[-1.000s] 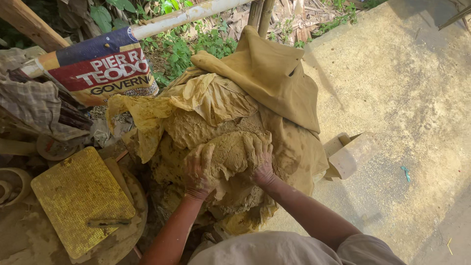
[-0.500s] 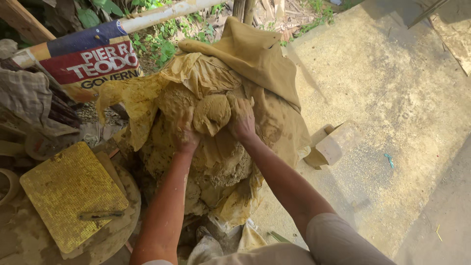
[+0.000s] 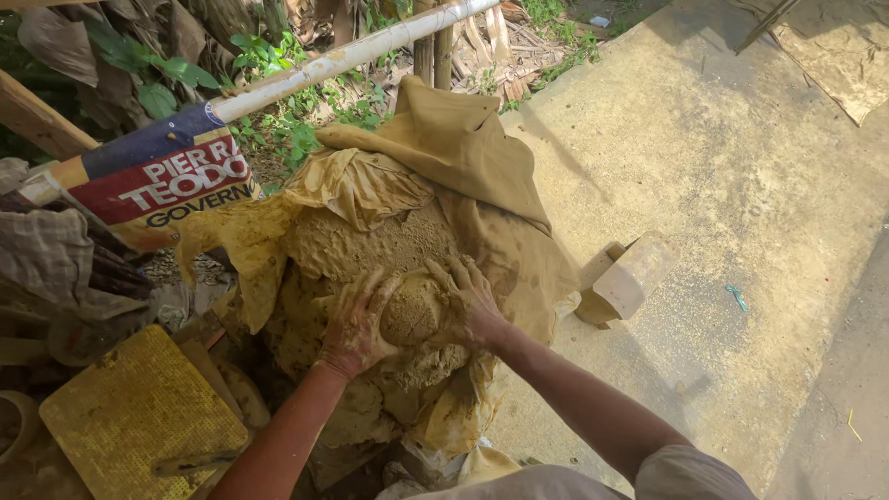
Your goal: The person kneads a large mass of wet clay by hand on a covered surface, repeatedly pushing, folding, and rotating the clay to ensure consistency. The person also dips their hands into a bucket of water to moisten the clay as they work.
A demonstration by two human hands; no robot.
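The left hand (image 3: 355,319) and the right hand (image 3: 472,301) are cupping a rounded lump of clay (image 3: 414,310) between them, fingers spread and smeared with mud, each palm grasping one side. The lump is sitting against the front of a big clay mound (image 3: 370,245), just below its middle. A muddy yellow plastic sheet (image 3: 356,190) and a tan cloth (image 3: 454,139) are lying peeled back over the top of the mound. A yellow board (image 3: 139,417) is lying to the left, and a small wooden block (image 3: 625,278) is resting on the concrete floor (image 3: 741,167) to the right.
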